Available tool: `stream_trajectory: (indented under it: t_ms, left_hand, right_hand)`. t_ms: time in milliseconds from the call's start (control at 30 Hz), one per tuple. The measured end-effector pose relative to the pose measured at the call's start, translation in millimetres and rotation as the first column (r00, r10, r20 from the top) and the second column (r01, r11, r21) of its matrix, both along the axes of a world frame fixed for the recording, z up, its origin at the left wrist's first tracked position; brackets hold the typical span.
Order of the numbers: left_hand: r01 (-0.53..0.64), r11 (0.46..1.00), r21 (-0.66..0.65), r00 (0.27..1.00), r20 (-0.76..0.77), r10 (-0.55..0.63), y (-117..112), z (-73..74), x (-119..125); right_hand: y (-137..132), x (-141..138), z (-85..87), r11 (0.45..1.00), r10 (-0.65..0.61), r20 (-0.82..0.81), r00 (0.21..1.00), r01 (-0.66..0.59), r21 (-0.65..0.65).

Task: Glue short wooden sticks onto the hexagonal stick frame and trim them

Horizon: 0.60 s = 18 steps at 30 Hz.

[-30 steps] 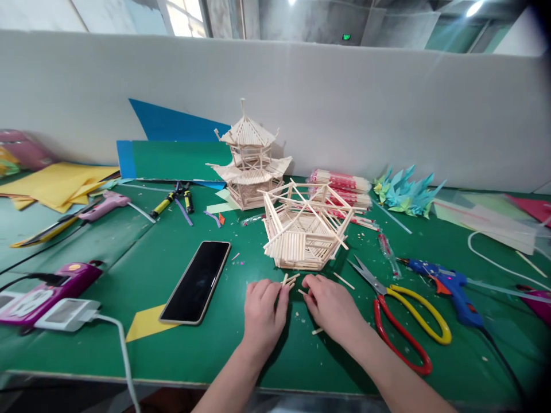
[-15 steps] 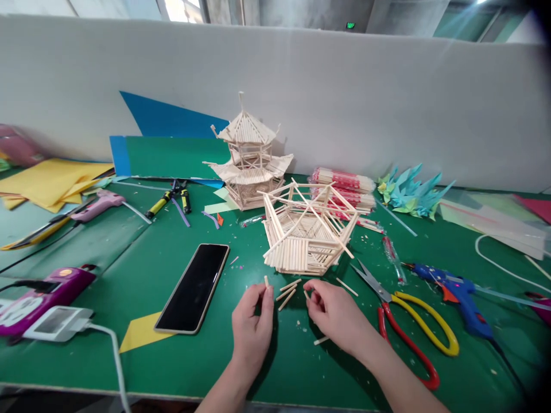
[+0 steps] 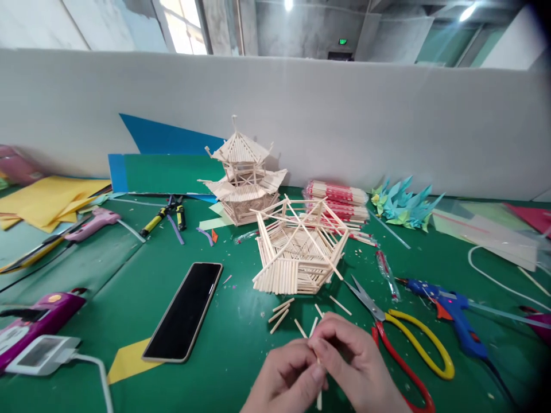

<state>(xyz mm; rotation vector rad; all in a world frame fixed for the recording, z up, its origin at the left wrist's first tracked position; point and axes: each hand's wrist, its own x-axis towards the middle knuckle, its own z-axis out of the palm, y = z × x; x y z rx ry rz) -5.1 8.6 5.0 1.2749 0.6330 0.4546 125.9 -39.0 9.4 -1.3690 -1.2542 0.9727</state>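
A: The green table point(image 3: 129, 269) ran back to a white partition. Where was the piece itself?

B: The short stick point(image 3: 319, 398) stood nearly upright over the table's near edge, between the 2 hands. The left hand point(image 3: 286, 381) had thumb and fingers closed on it from one side. The right hand point(image 3: 357, 367) was pinched on it from the other, and the lower end poked out below.

A: How should it have been held?

B: Lightly, I'd judge, and close to the middle, since so thin a piece could bow or snap. Wrists low would have kept it steady.

A: And around it?

B: Loose sticks point(image 3: 280, 314) lay just beyond the fingertips, and the hexagonal frame point(image 3: 299, 258) was near behind them. The scissors point(image 3: 404, 350) were just to the right, with the glue gun point(image 3: 451, 304) further out. The phone point(image 3: 183, 312) lay to the left, and the pagoda model point(image 3: 241, 175) stood against the partition
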Motion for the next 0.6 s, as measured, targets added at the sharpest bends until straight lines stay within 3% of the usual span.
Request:
stream_trajectory:
  t_ms: [200,267,333,367,433,500,600]
  left_hand:
    - [-0.002,0.976,-0.217,1.0,-0.004,0.001,5,1.9,24]
    - [0.062,0.97,-0.235,0.998,0.024,-0.058,6,5.3,33]
    - [0.192,0.951,-0.241,0.98,0.097,-0.173,5,10.6,48]
    - [0.265,0.935,-0.234,0.961,0.141,-0.237,2,13.3,57]
    - [0.384,0.906,-0.178,0.922,0.123,-0.367,-4,17.3,77]
    - [0.46,0.888,-0.018,0.883,0.112,-0.456,-10,18.4,93]
    - [0.571,0.796,0.201,0.798,0.09,-0.596,-12,13.3,98]
  right_hand:
    - [-9,29,1.0,0.964,-0.259,0.096,0.961,0.252,0.082]
    - [-19,54,-6.8,0.906,-0.419,0.261,0.87,0.421,0.05]
    - [-32,84,-19.2,0.812,-0.51,0.521,0.684,0.583,0.03]
    - [-39,100,-25.9,0.772,-0.54,0.568,0.621,0.634,0.04]
    - [-55,129,-37.7,0.722,-0.547,0.644,0.535,0.691,0.038]
    - [-69,152,-45.5,0.683,-0.527,0.719,0.454,0.729,0.04]
    - [-85,179,-52.0,0.617,-0.476,0.818,0.323,0.785,0.048]
